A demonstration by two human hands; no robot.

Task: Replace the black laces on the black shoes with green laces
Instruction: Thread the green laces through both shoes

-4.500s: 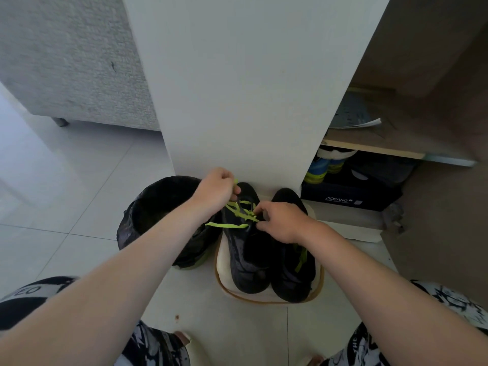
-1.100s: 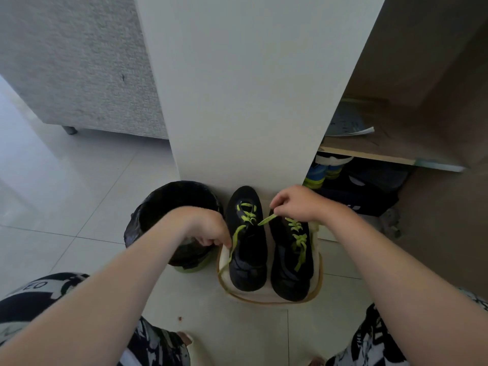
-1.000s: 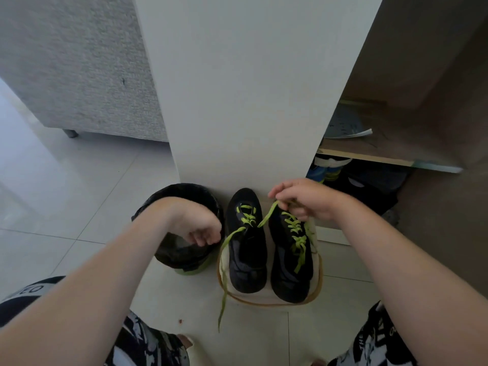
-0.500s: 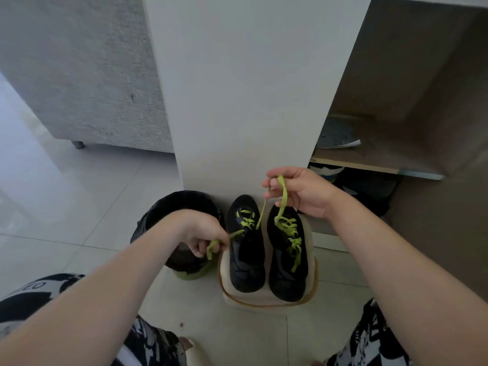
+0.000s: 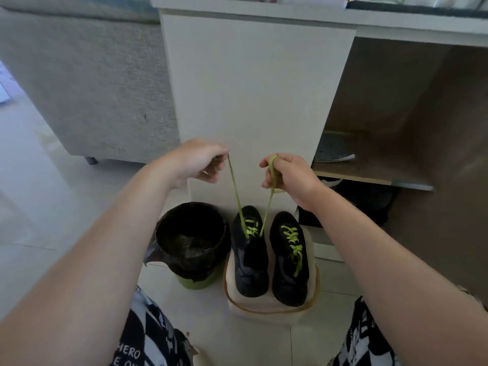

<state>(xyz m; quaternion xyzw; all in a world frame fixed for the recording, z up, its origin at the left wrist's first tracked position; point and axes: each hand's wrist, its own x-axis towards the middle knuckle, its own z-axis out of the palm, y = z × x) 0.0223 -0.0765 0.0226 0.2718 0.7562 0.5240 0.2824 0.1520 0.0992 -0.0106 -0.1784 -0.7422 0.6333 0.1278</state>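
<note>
Looking down from my head: my left grip (image 5: 200, 162) pinches one end of the green lace (image 5: 234, 186). My right grip (image 5: 287, 175) is curled round the other end, which loops over a finger. Both are raised before the white cabinet panel (image 5: 253, 96). The strands run straight down into the left black shoe (image 5: 250, 262). The right black shoe (image 5: 289, 273) beside it is laced green. Both stand on a cream mat (image 5: 272, 314), with a black-lined bin (image 5: 190, 241) just left of them.

Bin (image 5: 184, 265) left of shoes (image 5: 250, 265); cabinet panel (image 5: 253, 88) close behind.
</note>
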